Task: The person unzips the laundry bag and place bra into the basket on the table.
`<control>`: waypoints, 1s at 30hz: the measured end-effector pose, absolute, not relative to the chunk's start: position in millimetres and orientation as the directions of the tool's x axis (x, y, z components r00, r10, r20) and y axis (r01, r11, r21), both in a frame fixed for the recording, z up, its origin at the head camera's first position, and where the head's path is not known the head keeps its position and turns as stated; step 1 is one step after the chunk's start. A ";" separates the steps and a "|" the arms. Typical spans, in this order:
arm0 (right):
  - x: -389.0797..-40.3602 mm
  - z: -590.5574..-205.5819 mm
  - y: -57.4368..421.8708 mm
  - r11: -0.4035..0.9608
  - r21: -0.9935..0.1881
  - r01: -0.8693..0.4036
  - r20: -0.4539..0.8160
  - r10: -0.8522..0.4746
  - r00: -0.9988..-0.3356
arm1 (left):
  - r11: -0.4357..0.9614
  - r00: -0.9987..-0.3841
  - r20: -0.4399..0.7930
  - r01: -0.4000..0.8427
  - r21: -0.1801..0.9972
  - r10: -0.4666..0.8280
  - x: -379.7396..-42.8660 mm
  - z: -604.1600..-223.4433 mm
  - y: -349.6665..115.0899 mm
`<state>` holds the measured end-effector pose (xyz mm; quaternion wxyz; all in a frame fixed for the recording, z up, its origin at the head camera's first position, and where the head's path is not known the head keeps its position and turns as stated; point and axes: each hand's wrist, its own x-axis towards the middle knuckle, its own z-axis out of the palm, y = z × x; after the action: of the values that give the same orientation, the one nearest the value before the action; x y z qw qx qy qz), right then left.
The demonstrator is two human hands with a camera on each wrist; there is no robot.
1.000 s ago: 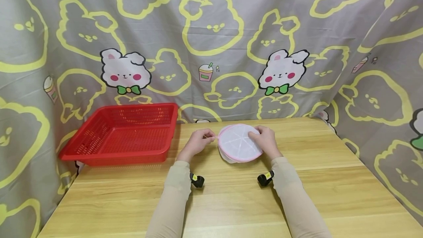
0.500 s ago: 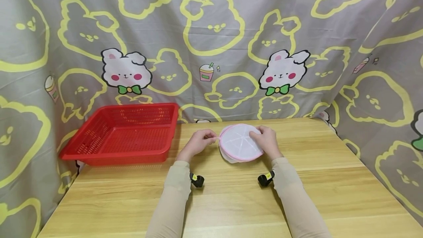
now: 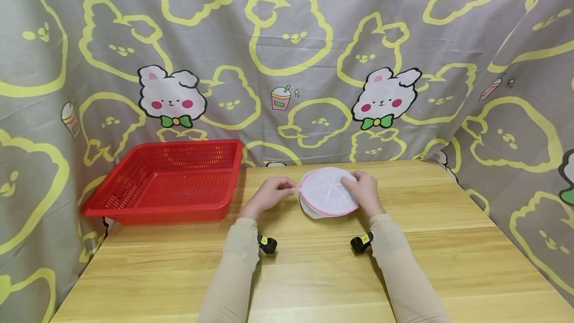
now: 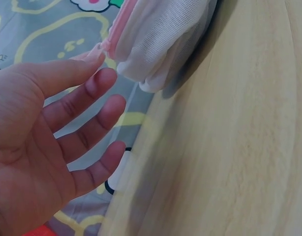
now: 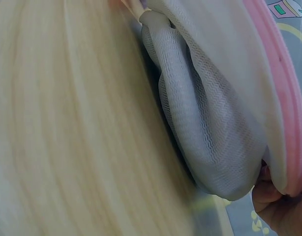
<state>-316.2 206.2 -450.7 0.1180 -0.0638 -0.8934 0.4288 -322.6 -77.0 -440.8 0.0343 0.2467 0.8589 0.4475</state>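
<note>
A round white mesh laundry bag (image 3: 329,191) with a pink zip around its rim is held tilted near the table's back edge. My left hand (image 3: 271,194) pinches the zip's small pull (image 4: 97,50) between thumb and index finger at the bag's left side; its other fingers are spread and loosely bent in the left wrist view. On the right, my right hand (image 3: 364,192) grips the bag's edge, thumb on the flat top and fingers underneath. Soft folds of mesh (image 5: 205,118) hang below the zip (image 5: 286,93) in the right wrist view. Whatever the bag contains is hidden.
A red perforated plastic basket (image 3: 179,213) stands at the table's back left, left of my left hand. Behind the wooden table (image 3: 314,278) hangs a grey curtain (image 3: 305,49) with cartoon prints, which also runs along both sides.
The laundry bag has shifted very slightly to the right and its near edge has risen a little. Both hands keep their holds, and the basket has stayed in place.
</note>
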 end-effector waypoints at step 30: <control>-313.9 -448.3 206.1 0.637 -0.770 0.029 0.178 0.260 -0.949 | 0.380 -0.807 0.083 0.363 0.851 0.585 -321.6 -442.1 -72.9</control>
<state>-313.9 206.1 -448.3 0.1376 -0.0809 -0.8941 0.4184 -321.6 -72.9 -442.1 0.1165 0.2880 0.8224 0.4766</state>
